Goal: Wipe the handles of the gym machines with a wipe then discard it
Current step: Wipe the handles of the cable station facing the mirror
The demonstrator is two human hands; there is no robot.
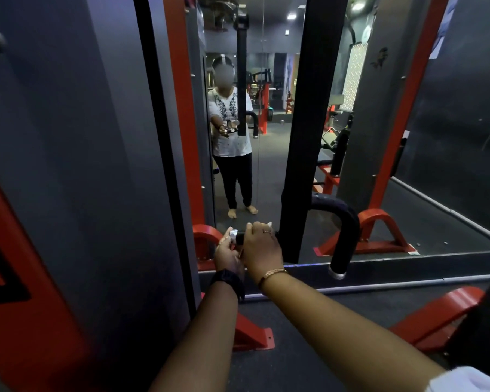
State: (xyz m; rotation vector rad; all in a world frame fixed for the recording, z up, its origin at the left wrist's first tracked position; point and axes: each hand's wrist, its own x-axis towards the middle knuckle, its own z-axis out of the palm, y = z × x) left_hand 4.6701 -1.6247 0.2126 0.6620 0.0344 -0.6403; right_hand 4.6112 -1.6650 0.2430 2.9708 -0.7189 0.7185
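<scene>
Both hands meet at the short black handle (240, 238) in the lower centre of the frame. The right hand (262, 250) is clenched over it, a white corner of the wipe (270, 223) peeping past the knuckles. The left hand (227, 256) sits by the silver cap (233, 233); whether it grasps anything I cannot tell. To do this well, twist the wipe fully round the grip, draw it outward over the cap, then treat the curved handle (347, 236) right of centre.
</scene>
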